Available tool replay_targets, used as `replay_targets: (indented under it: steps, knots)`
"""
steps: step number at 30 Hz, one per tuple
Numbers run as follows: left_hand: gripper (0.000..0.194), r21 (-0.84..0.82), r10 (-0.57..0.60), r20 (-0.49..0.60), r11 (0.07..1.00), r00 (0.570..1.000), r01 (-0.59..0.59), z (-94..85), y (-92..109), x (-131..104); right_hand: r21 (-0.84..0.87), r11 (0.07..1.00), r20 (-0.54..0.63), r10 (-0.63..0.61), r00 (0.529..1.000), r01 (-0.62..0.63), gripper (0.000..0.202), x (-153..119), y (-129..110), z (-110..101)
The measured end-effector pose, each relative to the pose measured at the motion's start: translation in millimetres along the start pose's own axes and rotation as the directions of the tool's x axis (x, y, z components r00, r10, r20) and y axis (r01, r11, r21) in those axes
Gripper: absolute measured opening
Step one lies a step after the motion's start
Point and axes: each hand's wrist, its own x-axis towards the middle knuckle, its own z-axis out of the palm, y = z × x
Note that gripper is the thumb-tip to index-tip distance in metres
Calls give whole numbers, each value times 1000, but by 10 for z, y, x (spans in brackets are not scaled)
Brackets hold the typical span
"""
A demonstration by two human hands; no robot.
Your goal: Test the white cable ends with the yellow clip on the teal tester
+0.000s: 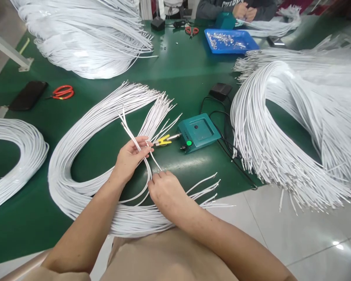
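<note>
My left hand [131, 155] is closed round a few white cables [130, 132], whose ends stick up past its fingers. Just right of it and lower, my right hand [165, 191] is closed at a white cable [156, 160]; its fingertips are hidden under the hand. Both hands are over a large curved bundle of white cables [66, 156] on the green table. Beside my left fingertips is a yellow clip [163, 140], attached by a metal piece to a teal box [199, 132] with a green button.
More white cable bundles lie at the far left [32, 150], back left [84, 35] and right [260, 117]. Red-handled scissors [63, 92], a black phone [28, 95], red cutters [191, 31], a blue tray [231, 41] and a black pedal [220, 91] are on the table [175, 74]. Another person's hands [245, 11] are behind.
</note>
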Motion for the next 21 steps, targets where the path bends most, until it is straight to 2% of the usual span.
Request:
replay_targets:
  steps: [2,5,7,9,11,13,17,21]
  knots:
    - [32,-46,-41,2,998,999,41,0,32,-22,29,999,92,29,995,-32,12,-79,-22,-1]
    - [33,-95,-92,47,991,995,96,2,62,-44,101,989,202,87,975,-109,16,-97,-15,-77]
    - [36,-104,-96,111,989,989,108,6,66,-55,120,963,119,228,966,-242,24,-12,37,-149]
    - [38,-89,-78,192,991,978,97,7,64,-68,192,906,-48,393,918,-378,26,127,125,-207]
    - [40,-62,-57,262,995,963,75,4,63,-81,315,861,-140,460,877,-401,25,269,225,-229]
    - [40,-67,-43,287,996,957,64,-4,63,-89,456,814,-134,464,876,-361,25,370,314,-212]
    - [41,-178,-44,221,980,974,85,-32,67,-64,733,614,-58,487,872,-294,32,392,412,-112]
    - [37,-281,-46,39,958,998,55,-70,100,-18,847,456,21,487,873,-274,29,263,380,15]
